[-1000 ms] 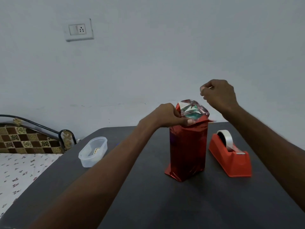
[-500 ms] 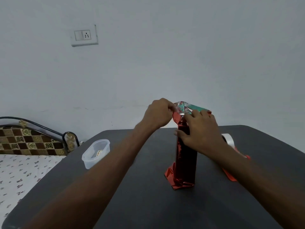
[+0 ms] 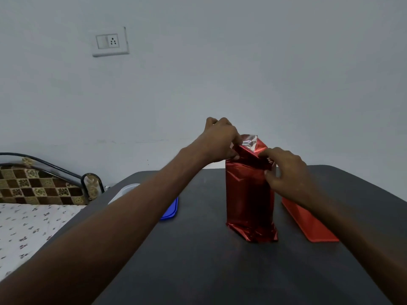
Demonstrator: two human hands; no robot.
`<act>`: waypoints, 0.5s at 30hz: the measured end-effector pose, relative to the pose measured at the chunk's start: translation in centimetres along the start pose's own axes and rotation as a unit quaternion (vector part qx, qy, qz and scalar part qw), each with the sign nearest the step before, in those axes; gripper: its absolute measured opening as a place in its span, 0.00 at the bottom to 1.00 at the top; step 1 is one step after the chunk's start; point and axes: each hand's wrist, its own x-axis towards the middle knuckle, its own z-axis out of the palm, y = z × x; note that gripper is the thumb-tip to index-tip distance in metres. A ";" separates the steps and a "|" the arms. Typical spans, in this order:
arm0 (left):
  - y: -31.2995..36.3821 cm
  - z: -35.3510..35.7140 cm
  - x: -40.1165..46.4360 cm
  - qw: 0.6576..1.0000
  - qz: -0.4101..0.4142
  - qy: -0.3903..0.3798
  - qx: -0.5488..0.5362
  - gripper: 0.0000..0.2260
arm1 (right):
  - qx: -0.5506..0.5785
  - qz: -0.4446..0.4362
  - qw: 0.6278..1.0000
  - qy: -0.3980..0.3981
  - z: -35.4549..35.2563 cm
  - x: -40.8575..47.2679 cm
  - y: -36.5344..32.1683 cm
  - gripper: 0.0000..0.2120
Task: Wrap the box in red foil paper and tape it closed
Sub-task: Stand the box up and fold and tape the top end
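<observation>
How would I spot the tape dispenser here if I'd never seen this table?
Start at the dark table and find the upright box in red foil at its middle. Just right of it, partly behind the right hand, lies the tape dispenser: low, matte orange-red plastic, not shiny like the foil.

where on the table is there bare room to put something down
Bare table in front of the wrapped box, between the two forearms. Another strip lies between the box and the blue lid. It is crowded right of the box, where the red tape dispenser sits close.
</observation>
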 end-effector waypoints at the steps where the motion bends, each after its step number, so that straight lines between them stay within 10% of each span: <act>1: 0.3 -0.3 0.1 1.000 0.011 0.011 -0.004 0.11 | 0.026 0.006 1.000 -0.002 -0.2 -0.1 0.3 0.18; 15: 0.8 -4.4 1.3 0.998 -0.003 -0.064 -0.010 0.16 | 0.129 0.062 0.990 -0.017 0.2 0.3 1.1 0.14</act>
